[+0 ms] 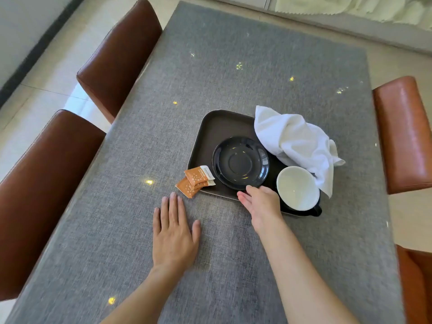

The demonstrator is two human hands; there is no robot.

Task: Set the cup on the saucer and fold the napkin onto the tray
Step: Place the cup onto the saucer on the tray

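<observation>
A dark brown tray (pixel 217 127) lies on the grey table. On it sits a black saucer (pixel 240 163), bare. To the saucer's right a cup (pixel 297 187), white inside and black outside, stands on the tray's near right corner. A crumpled white napkin (pixel 297 141) is heaped over the tray's right side and touches the cup's far rim. My right hand (pixel 260 205) hovers at the tray's near edge, fingers apart, fingertips at the saucer's rim, holding nothing. My left hand (pixel 174 232) rests flat on the table, left of the tray.
Two orange sugar packets (pixel 197 180) overlap at the tray's near left corner, partly on the table (pixel 233 73). Brown leather chairs (pixel 46 183) stand along the left side and orange ones (pixel 404 132) along the right.
</observation>
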